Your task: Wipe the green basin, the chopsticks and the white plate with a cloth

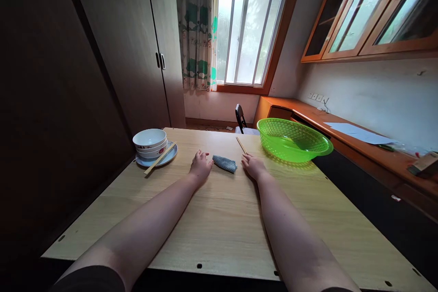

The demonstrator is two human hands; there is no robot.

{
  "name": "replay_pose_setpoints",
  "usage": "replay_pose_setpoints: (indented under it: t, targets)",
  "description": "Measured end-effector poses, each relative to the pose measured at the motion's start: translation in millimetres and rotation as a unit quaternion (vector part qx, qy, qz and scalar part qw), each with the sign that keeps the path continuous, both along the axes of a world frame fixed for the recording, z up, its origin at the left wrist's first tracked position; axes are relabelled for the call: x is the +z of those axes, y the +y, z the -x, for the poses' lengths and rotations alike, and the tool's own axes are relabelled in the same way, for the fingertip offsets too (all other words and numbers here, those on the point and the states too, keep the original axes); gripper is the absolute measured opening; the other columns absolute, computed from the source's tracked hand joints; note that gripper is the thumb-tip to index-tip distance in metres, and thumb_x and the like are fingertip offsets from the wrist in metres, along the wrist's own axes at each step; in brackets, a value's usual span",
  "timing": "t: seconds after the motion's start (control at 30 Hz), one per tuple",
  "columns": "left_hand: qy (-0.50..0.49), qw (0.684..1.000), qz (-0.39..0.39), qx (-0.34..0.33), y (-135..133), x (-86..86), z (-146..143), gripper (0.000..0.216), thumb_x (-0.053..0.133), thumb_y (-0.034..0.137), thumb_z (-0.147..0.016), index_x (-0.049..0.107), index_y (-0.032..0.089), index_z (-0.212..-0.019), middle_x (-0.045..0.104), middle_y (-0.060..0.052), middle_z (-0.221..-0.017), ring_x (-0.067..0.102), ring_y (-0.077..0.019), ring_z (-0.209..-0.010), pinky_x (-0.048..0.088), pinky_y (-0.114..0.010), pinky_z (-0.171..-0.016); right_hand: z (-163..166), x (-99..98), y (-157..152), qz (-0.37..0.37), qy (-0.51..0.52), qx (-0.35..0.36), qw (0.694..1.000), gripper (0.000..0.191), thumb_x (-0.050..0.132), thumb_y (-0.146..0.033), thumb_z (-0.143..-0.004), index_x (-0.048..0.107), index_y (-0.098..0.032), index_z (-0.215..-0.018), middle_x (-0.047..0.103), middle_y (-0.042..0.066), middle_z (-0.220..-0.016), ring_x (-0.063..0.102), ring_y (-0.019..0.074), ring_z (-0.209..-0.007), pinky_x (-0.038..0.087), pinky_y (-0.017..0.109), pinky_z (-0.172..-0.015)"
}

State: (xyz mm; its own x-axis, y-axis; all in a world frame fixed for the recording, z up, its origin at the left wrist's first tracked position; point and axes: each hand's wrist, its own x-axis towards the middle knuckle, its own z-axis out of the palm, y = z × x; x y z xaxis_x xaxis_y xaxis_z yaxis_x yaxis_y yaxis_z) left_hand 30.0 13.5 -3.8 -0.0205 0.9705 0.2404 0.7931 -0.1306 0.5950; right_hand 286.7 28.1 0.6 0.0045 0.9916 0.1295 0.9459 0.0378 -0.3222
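Observation:
My left hand (pixel 201 165) rests over the table just left of a folded blue-grey patterned cloth (pixel 225 164), fingers apart and holding nothing. On the cloth's other side, my right hand (pixel 253 165) has its fingers closed at the near end of a pair of light wooden chopsticks (pixel 241 144), which point away toward the far edge. Farther left, a stack of white bowls (pixel 149 138) sits on a blue-and-white plate (pixel 172 155). More wooden chopsticks (pixel 160 159) lie slanted across that plate's rim, in front of the bowls.
A green plastic basket (pixel 294 146) stands at the right of the wooden table (pixel 212 223). Behind the far edge is a folding chair (pixel 240 116). A dark wardrobe (pixel 133 41) rises on the left; an orange-brown desk (pixel 308 114) with papers (pixel 359 133) runs along the right wall.

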Motion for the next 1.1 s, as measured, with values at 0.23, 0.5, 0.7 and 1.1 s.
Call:
replay_pose_setpoints:
  t: [0.23,0.5,0.7,1.1]
  targets:
    - [0.015,1.0,0.006,-0.002,0.0,0.1,-1.3,0.041,0.051,0.034,-0.088,0.053,0.016,-0.124,0.037,-0.023,-0.148,0.034,-0.031,-0.139,0.032,-0.049,-0.107,2.4,-5.1,1.6,0.05,-0.029,0.004,0.998,0.051,0.044,-0.04,-0.096,0.049,-0.014,-0.14,0.04,0.015,-0.152,0.029,0.0244,-0.145,0.027,0.038,-0.114]
    - [0.036,0.999,0.023,-0.008,0.3,-1.6,-0.6,0.041,0.053,0.034,-0.088,0.055,0.015,-0.124,0.039,-0.023,-0.148,0.035,-0.0294,-0.139,0.032,-0.043,-0.109,-18.2,-2.8,3.2,0.052,-0.042,-0.063,0.996,0.043,0.039,-0.041,-0.096,0.06,-0.015,-0.123,0.05,0.016,-0.144,0.038,0.0265,-0.138,0.033,0.039,-0.107]
    - [0.04,0.999,0.025,-0.006,-1.0,0.1,-2.1,0.04,0.053,0.035,-0.087,0.055,0.017,-0.123,0.04,-0.021,-0.148,0.036,-0.0297,-0.138,0.032,-0.044,-0.109,-19.5,-1.7,3.1,0.036,-0.059,-0.131,0.989,0.047,0.043,-0.045,-0.093,0.061,-0.015,-0.123,0.048,0.019,-0.144,0.039,0.0326,-0.136,0.03,0.046,-0.107]
    - [0.04,0.999,0.032,-0.005,-1.0,0.3,-0.1,0.041,0.054,0.034,-0.087,0.055,0.015,-0.124,0.04,-0.022,-0.147,0.037,-0.0288,-0.138,0.032,-0.042,-0.108,-36.6,0.9,5.0,0.059,-0.033,-0.125,0.99,0.037,0.041,-0.037,-0.094,0.07,-0.019,-0.106,0.066,0.013,-0.124,0.061,0.0251,-0.111,0.045,0.033,-0.086]
